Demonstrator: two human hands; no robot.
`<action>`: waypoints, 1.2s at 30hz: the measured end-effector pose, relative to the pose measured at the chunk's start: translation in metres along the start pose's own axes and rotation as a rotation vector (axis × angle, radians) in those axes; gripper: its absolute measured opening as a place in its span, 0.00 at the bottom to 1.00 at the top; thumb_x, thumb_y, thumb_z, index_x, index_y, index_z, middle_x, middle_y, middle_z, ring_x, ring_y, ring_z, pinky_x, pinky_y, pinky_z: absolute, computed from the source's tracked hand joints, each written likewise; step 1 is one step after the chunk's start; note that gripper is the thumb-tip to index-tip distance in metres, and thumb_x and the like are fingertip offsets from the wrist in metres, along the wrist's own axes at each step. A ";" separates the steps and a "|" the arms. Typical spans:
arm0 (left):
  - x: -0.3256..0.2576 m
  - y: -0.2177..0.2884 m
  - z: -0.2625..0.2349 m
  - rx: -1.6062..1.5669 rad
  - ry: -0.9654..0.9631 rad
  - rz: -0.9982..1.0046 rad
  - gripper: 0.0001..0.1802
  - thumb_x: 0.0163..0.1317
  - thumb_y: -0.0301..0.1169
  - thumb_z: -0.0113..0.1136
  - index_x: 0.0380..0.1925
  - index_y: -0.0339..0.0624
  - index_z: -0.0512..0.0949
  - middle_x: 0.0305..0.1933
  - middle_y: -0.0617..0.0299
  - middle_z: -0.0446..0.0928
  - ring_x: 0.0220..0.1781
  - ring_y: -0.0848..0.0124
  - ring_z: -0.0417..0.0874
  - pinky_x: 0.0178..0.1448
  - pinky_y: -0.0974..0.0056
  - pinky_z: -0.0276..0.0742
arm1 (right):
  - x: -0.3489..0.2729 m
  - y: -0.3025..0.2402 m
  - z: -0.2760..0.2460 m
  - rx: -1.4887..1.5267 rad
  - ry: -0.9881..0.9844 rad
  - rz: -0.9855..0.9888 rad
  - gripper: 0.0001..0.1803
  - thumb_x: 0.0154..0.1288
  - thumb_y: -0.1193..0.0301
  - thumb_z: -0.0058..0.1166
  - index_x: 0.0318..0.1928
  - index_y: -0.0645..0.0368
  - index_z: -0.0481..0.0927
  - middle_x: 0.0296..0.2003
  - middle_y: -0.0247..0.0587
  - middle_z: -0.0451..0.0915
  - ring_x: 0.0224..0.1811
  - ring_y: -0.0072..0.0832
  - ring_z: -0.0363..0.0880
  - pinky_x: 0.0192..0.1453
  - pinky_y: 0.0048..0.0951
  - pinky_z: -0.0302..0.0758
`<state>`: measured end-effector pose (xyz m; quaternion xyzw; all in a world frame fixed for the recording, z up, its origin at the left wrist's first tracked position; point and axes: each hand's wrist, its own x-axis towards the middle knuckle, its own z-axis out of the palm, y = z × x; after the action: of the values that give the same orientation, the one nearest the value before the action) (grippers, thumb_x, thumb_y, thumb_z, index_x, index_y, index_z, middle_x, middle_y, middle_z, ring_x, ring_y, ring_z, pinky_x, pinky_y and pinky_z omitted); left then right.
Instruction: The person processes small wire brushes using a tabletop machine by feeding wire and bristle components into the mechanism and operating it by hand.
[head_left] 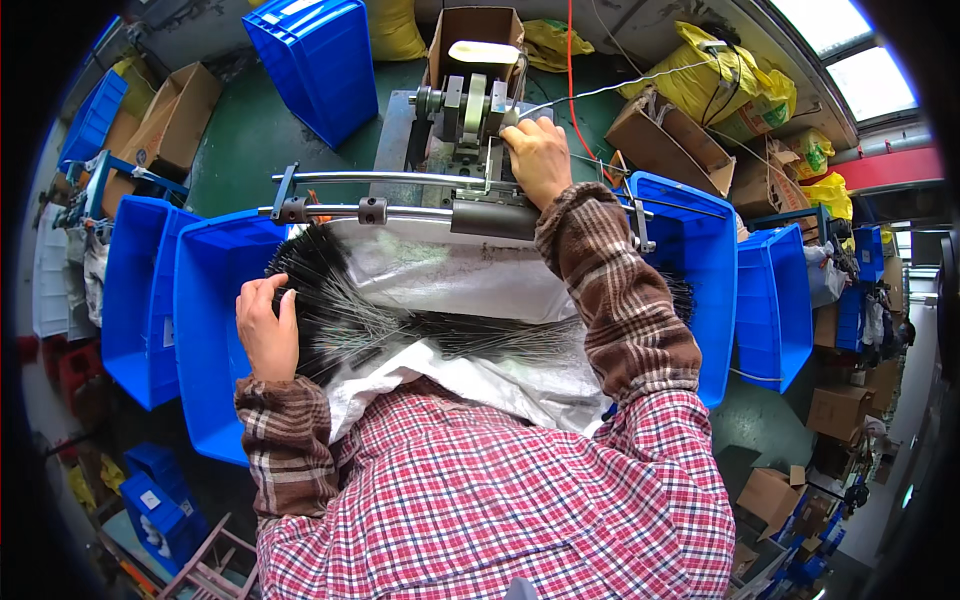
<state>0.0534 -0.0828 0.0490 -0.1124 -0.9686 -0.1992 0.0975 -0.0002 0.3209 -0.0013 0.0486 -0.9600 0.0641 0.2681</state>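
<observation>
My right hand [540, 158] reaches to a small bench machine [470, 120], its fingers bent together at the right side of the mechanism; what they pinch is too small to make out. My left hand [268, 330] is at the left end of a thick bundle of thin dark wires [350, 310], thumb and forefinger tips close together near the wire ends. Whether a single wire is between them cannot be seen. The wires lie across a white plastic sheet [450, 270] in front of me. Steel bars [400, 212] with clamp collars cross between the machine and the wires.
Blue bins flank me, a left bin [215, 400] and a right bin [722, 300] closest. Another blue bin [315, 75] stands beyond the machine. A red cable [572, 90] hangs down right of it. Cardboard boxes [670, 140] and yellow sacks [700, 80] line the far right.
</observation>
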 end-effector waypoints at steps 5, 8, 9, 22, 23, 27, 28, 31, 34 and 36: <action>-0.001 -0.006 0.003 -0.009 -0.022 -0.029 0.11 0.58 0.28 0.61 0.42 0.42 0.80 0.41 0.59 0.77 0.45 0.60 0.76 0.53 0.58 0.70 | 0.001 -0.002 -0.002 -0.009 -0.017 -0.001 0.08 0.57 0.72 0.55 0.37 0.52 0.83 0.32 0.33 0.78 0.40 0.34 0.73 0.45 0.35 0.67; -0.001 -0.005 0.004 0.027 0.002 -0.044 0.10 0.59 0.29 0.61 0.40 0.43 0.80 0.41 0.60 0.78 0.45 0.61 0.77 0.51 0.57 0.70 | 0.001 0.002 0.003 0.031 -0.025 -0.003 0.09 0.56 0.73 0.53 0.37 0.52 0.83 0.33 0.33 0.78 0.42 0.34 0.73 0.47 0.36 0.67; 0.000 -0.004 0.005 0.026 0.001 -0.043 0.10 0.59 0.29 0.61 0.40 0.43 0.80 0.41 0.60 0.78 0.45 0.61 0.77 0.51 0.57 0.70 | -0.001 0.004 0.004 0.066 -0.032 0.000 0.09 0.56 0.73 0.51 0.36 0.52 0.83 0.32 0.33 0.78 0.43 0.34 0.74 0.49 0.37 0.67; 0.013 0.001 -0.012 -0.233 0.170 -0.138 0.08 0.56 0.21 0.61 0.35 0.44 0.80 0.32 0.60 0.80 0.34 0.67 0.77 0.41 0.63 0.74 | -0.031 -0.017 -0.032 -0.190 -0.089 0.276 0.23 0.50 0.54 0.66 0.39 0.57 0.78 0.37 0.38 0.75 0.45 0.36 0.71 0.49 0.40 0.62; 0.015 0.004 -0.019 -0.259 0.226 -0.118 0.07 0.57 0.21 0.61 0.36 0.43 0.79 0.33 0.61 0.79 0.34 0.68 0.76 0.42 0.64 0.73 | -0.030 -0.020 -0.030 -0.182 -0.078 0.265 0.22 0.50 0.54 0.66 0.38 0.57 0.79 0.36 0.38 0.75 0.45 0.36 0.71 0.49 0.41 0.63; 0.018 0.017 -0.046 -0.385 0.371 -0.067 0.05 0.61 0.21 0.59 0.37 0.38 0.77 0.35 0.65 0.76 0.36 0.75 0.73 0.45 0.69 0.70 | -0.017 -0.037 -0.018 -0.104 -0.071 0.219 0.20 0.51 0.56 0.65 0.38 0.57 0.78 0.36 0.39 0.75 0.45 0.36 0.71 0.49 0.41 0.63; 0.018 0.020 -0.052 -0.422 0.394 -0.057 0.05 0.62 0.22 0.59 0.38 0.37 0.77 0.35 0.66 0.76 0.38 0.77 0.73 0.46 0.70 0.70 | -0.011 -0.045 -0.016 -0.101 -0.074 0.207 0.20 0.51 0.56 0.64 0.38 0.57 0.78 0.36 0.39 0.75 0.45 0.35 0.71 0.48 0.41 0.63; 0.020 0.029 -0.061 -0.434 0.442 0.013 0.04 0.63 0.22 0.58 0.38 0.37 0.76 0.36 0.65 0.75 0.39 0.77 0.73 0.47 0.70 0.69 | -0.002 -0.056 -0.010 -0.066 -0.102 0.174 0.19 0.53 0.56 0.62 0.38 0.56 0.77 0.36 0.39 0.75 0.45 0.36 0.70 0.48 0.41 0.63; 0.017 0.037 -0.065 -0.531 0.429 0.011 0.06 0.62 0.20 0.58 0.38 0.36 0.74 0.38 0.65 0.75 0.39 0.76 0.73 0.48 0.69 0.71 | -0.008 -0.049 -0.014 -0.067 -0.083 0.164 0.19 0.53 0.57 0.62 0.39 0.56 0.77 0.37 0.38 0.75 0.45 0.36 0.70 0.48 0.40 0.63; 0.016 0.044 -0.063 -0.655 0.408 -0.017 0.06 0.62 0.20 0.58 0.39 0.36 0.74 0.38 0.65 0.74 0.39 0.77 0.73 0.48 0.71 0.70 | -0.016 -0.036 -0.021 -0.111 -0.128 0.174 0.21 0.54 0.57 0.63 0.43 0.57 0.78 0.38 0.38 0.75 0.46 0.35 0.70 0.48 0.40 0.63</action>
<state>0.0580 -0.0664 0.1254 -0.0879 -0.8152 -0.5172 0.2453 0.0287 0.2899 0.0113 -0.0460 -0.9779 0.0305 0.2018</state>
